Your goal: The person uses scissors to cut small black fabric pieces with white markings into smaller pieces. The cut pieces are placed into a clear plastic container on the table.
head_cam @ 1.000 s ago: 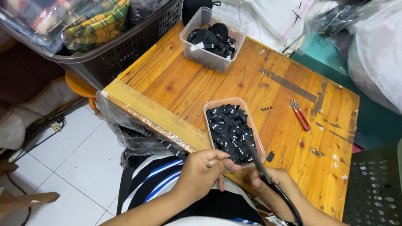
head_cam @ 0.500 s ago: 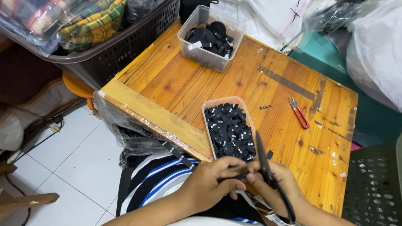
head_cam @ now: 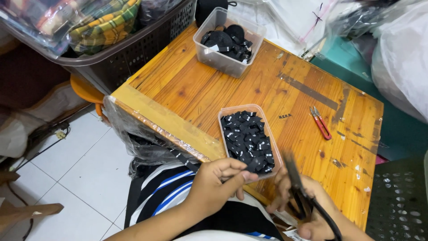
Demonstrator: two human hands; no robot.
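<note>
Head view is cutting off both forearms at the bottom edge, and the lower part of the right hand [head_cam: 307,209] is running out of frame. That hand is wrapping around black scissors [head_cam: 298,189], fingers closed on the handles; the blades are blurring upward, so whether they are apart or together is impossible to tell. The left hand [head_cam: 218,183] is hovering at the table's near edge, thumb and fingers pinching a thin dark strip [head_cam: 232,175] that is partly hiding behind the fingers. Just beyond both hands, a clear tray [head_cam: 272,147] is sitting on the wooden table [head_cam: 214,93], holding small black pieces [head_cam: 247,138] with tiny white marks too small to make out. Farther back, a second clear tub [head_cam: 223,60] is holding larger black items. Red snips [head_cam: 320,122] are lying to the right, well apart from the tray. A dark basket [head_cam: 129,53] of folded cloth is crowding the left edge, and crumpled plastic film [head_cam: 133,134] is hanging off the table's near corner.
</note>
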